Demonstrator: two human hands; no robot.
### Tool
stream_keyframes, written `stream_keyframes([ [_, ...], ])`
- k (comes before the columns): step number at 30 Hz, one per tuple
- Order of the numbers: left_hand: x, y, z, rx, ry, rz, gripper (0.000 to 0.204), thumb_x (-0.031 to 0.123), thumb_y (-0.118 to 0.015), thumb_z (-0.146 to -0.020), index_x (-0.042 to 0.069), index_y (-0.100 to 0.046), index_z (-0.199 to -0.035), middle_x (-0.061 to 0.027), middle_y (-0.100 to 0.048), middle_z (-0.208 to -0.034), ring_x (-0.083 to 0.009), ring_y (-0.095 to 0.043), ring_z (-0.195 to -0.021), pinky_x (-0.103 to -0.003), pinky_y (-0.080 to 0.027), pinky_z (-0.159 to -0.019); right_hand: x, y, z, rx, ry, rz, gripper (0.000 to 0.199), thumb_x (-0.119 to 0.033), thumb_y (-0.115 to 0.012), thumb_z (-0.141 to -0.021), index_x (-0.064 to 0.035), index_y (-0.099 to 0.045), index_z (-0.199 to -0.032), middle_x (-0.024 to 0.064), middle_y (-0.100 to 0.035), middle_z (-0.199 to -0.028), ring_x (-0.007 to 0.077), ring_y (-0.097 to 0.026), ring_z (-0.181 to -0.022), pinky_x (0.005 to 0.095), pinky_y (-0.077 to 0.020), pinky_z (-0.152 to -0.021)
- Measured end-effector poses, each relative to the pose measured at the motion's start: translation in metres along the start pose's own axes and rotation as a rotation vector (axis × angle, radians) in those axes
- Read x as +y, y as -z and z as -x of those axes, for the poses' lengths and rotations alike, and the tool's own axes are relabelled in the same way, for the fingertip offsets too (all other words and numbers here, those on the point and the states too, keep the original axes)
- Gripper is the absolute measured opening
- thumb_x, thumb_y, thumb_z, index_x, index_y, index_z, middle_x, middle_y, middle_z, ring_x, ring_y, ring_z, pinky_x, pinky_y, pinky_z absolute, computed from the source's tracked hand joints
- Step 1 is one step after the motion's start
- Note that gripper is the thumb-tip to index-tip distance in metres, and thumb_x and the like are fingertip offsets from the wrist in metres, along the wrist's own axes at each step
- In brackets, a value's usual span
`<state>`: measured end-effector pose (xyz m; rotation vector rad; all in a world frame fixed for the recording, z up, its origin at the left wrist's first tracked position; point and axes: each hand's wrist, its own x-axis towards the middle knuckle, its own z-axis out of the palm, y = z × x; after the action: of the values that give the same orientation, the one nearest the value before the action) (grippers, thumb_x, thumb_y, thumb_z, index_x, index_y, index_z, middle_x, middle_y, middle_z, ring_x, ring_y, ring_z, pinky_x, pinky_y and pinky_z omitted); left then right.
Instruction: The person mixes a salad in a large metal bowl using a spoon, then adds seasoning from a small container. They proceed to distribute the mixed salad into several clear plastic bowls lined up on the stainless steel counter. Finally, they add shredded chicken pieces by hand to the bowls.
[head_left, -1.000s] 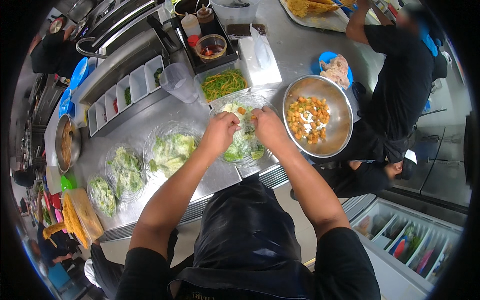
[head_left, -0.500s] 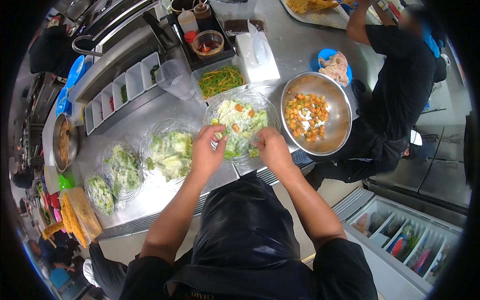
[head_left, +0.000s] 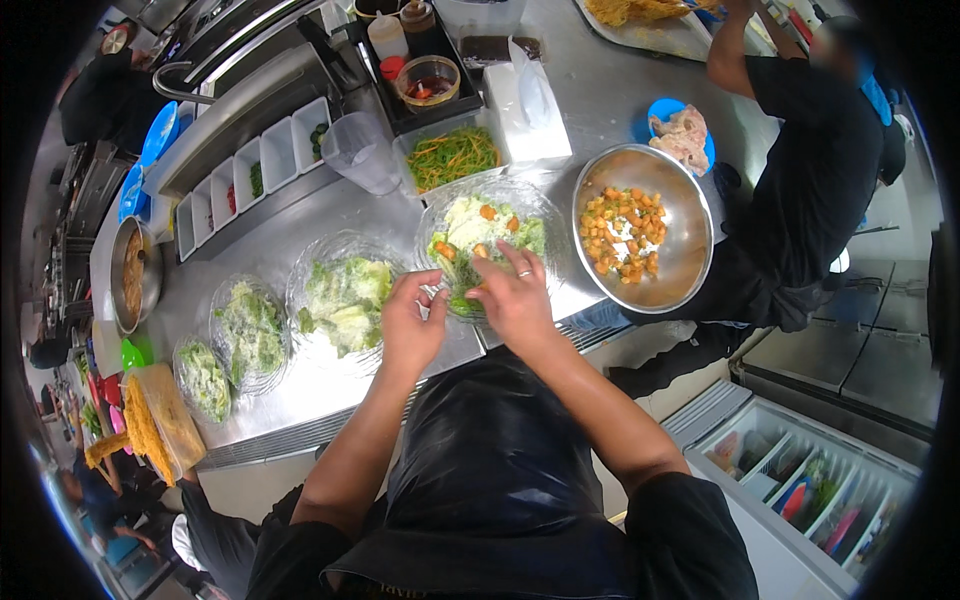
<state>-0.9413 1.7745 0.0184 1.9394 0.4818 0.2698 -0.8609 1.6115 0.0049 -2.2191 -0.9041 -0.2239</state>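
A clear glass plate of lettuce salad is in front of me, dusted with white shreds and topped with several croutons. My left hand is at the plate's near left edge, its curled fingertips apart with nothing visible between them. Over the near side of the salad, my right hand points leftward. A small yellowish piece, seemingly a crouton, shows between its thumb and forefinger. To the right of the plate stands a steel bowl holding diced croutons.
Further salad plates line the counter leftward. Behind are a tub of shredded vegetables, a tissue box, a clear jug and a row of topping bins. A co-worker stands at right, near an open chiller drawer.
My right hand has moved left and farther over the salad, its fingers stretching out. The left hand has drawn slightly nearer me, and a crouton now lies on the salad's left side.
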Motion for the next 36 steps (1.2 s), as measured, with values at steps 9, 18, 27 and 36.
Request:
stream_keyframes([
  [9, 0.01, 0.011, 0.001, 0.071, -0.025, -0.003, 0.025, -0.006, -0.07, -0.085, 0.004, -0.068, -0.108, -0.002, -0.064, -0.096, -0.0091, -0.049, -0.069, -0.024, -0.04, -0.058, 0.063, 0.097, -0.018, 0.289, -0.225, 0.06, 0.041, 0.008, -0.061, -0.078, -0.001, -0.066, -0.117, 0.022, -0.064, -0.122, 0.0412, -0.059, -0.116, 0.0467, -0.049, -0.097],
  [18, 0.096, -0.091, -0.018, -0.362, -0.569, -0.113, 0.023, -0.006, -0.064, -0.081, 0.001, -0.067, -0.104, -0.0169, -0.063, -0.104, -0.0344, -0.061, -0.094, -0.041, -0.05, -0.085, 0.151, 0.128, 0.019, -0.511, -0.599, 0.282, 0.027, -0.013, -0.074, -0.082, -0.0029, -0.071, -0.107, 0.0266, -0.063, -0.109, 0.0423, -0.065, -0.102, 0.0476, -0.0517, -0.091],
  [27, 0.108, -0.247, -0.066, -0.825, -0.284, -0.723, 0.02, 0.005, -0.059, -0.087, 0.0, -0.074, -0.1, -0.0227, -0.07, -0.111, -0.0378, -0.069, -0.105, -0.046, -0.057, -0.088, 0.182, 0.178, 0.017, -0.274, -0.741, -0.191, 0.015, -0.009, -0.065, -0.083, -0.003, -0.066, -0.096, 0.0177, -0.066, -0.093, 0.0331, -0.067, -0.077, 0.0393, -0.0566, -0.071],
  [36, 0.11, -0.204, -0.083, -0.684, -0.192, -0.182, 0.02, 0.004, -0.067, -0.08, 0.003, -0.072, -0.099, -0.0203, -0.072, -0.096, -0.036, -0.071, -0.085, -0.04, -0.057, -0.077, 0.165, 0.178, 0.033, 0.225, -1.161, -1.489, 0.017, -0.018, -0.06, -0.093, -0.0104, -0.061, -0.108, 0.0099, -0.066, -0.102, 0.0185, -0.056, -0.074, 0.029, -0.048, -0.062],
])
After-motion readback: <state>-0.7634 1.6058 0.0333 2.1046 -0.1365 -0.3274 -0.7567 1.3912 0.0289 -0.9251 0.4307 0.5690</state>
